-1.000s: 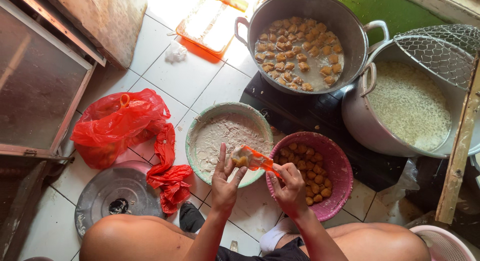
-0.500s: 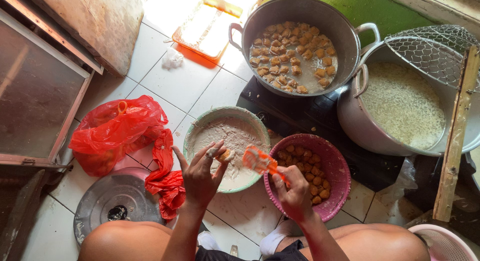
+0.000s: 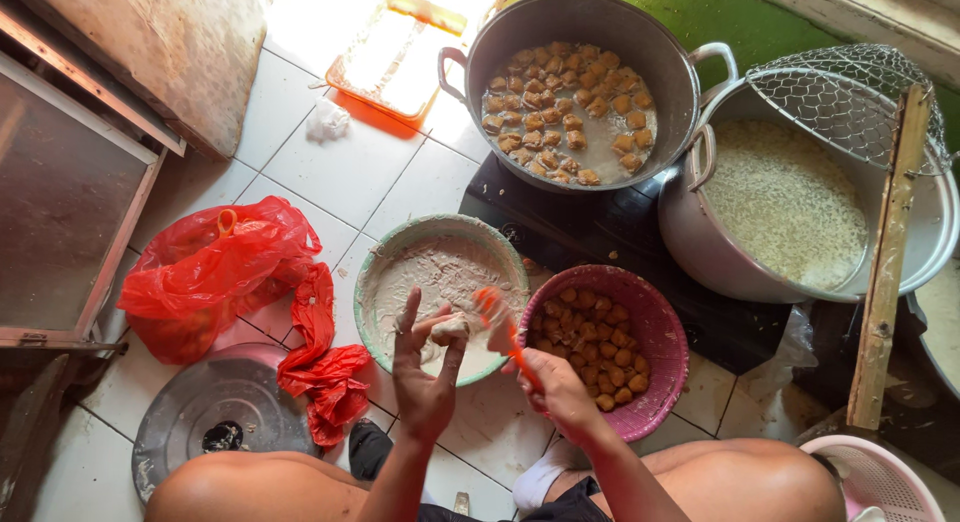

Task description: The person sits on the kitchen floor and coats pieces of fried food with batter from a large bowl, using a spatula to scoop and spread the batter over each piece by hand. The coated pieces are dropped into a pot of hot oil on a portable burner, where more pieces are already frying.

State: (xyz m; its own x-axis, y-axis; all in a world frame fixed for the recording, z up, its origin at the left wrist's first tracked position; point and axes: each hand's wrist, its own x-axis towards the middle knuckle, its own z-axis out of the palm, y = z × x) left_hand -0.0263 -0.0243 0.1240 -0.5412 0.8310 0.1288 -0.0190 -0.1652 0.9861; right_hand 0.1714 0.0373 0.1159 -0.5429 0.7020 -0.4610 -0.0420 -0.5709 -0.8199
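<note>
Head view: left hand cups a tofu piece over the paste bowl; right hand, at its 3 o'clock, grips an orange spatula; better to press filling gently, keeping the piece above the bowl.

Orange spatula, pink basket (bag red).

red plastic bag at 9 o'clock; round metal lid at 7 | big pan of frying pieces at 12; orange tray at 11 | wire skimmer at 2
</note>
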